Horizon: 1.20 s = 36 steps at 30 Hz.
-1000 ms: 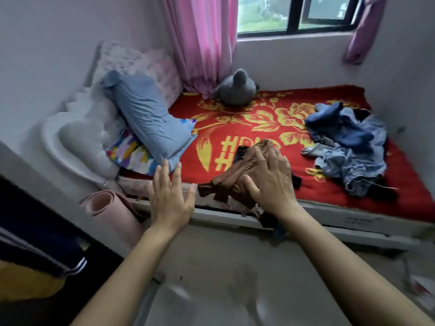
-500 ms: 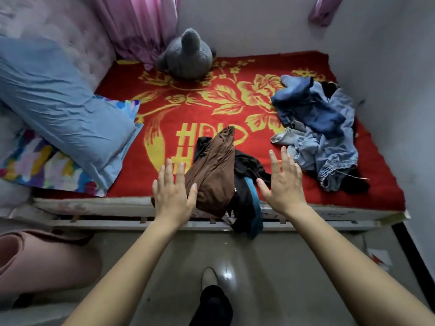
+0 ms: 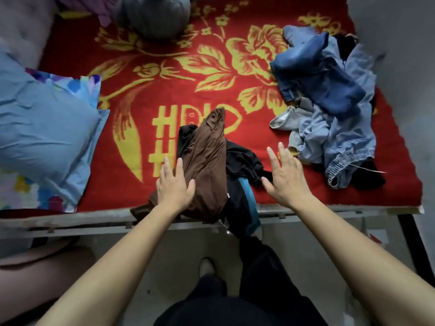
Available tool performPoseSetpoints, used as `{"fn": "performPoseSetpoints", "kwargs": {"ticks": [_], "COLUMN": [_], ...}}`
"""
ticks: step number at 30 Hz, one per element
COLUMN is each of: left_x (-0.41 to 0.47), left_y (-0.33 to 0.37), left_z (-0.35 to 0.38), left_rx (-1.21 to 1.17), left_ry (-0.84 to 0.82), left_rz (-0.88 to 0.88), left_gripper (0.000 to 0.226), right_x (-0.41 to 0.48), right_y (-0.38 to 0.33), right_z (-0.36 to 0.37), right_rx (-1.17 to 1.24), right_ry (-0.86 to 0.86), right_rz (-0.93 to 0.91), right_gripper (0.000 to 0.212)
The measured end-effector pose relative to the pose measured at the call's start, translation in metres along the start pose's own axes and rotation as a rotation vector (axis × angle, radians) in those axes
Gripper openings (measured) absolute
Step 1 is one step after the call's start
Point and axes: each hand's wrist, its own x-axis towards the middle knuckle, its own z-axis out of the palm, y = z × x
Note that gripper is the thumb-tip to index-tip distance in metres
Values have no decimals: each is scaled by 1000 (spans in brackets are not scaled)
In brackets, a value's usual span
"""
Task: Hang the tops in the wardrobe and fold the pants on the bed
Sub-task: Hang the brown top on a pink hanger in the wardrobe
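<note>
A brown garment (image 3: 207, 161) lies crumpled at the bed's front edge on top of black clothing (image 3: 242, 161) with a teal stripe; part of this pile hangs over the edge. My left hand (image 3: 174, 187) is open with straight fingers, over the brown garment's left side. My right hand (image 3: 286, 177) is open, fingers spread, just right of the black clothing, holding nothing. A heap of blue denim and light blue clothes (image 3: 329, 109) lies on the right of the red and yellow blanket (image 3: 164, 74).
A blue pillow (image 3: 44, 135) on a colourful sheet lies at the left. A grey plush toy (image 3: 153, 15) sits at the back. A pink rolled mat (image 3: 40, 274) lies on the floor at the left. Grey walls close in on the right. My legs and foot (image 3: 207, 267) stand below.
My right hand let go of the brown garment, which now lies on the bed. Both hands stay open near the pile. The view has tilted down and moved closer to the bed.
</note>
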Motion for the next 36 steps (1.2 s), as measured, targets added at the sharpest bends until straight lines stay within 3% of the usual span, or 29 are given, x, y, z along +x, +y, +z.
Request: {"fn": "performPoseSetpoints", "kwargs": {"ticks": [8, 14, 19, 24, 29, 33, 36], "left_x": [52, 110, 186, 265, 308, 305, 283], "left_y": [14, 24, 22, 8, -13, -32, -52], "left_z": [72, 113, 140, 174, 194, 196, 192], "left_rx": [3, -48, -99, -107, -9, -158, -313], "left_ry": [-108, -96, -82, -53, -19, 52, 115], "left_rz": [-247, -309, -203, -81, -16, 8, -65], "left_gripper": [77, 77, 72, 69, 61, 47, 38], "right_x": [97, 167, 226, 284, 342, 375, 385], "right_y": [32, 27, 7, -14, -40, -60, -70], "right_z": [77, 138, 186, 219, 240, 253, 253], "right_rx": [72, 156, 266, 457, 441, 380, 526], "right_ry": [-255, -343, -279, -96, 10, -25, -129], "right_rz": [-104, -133, -77, 40, 63, 109, 116], "right_gripper": [86, 85, 78, 65, 62, 69, 69]}}
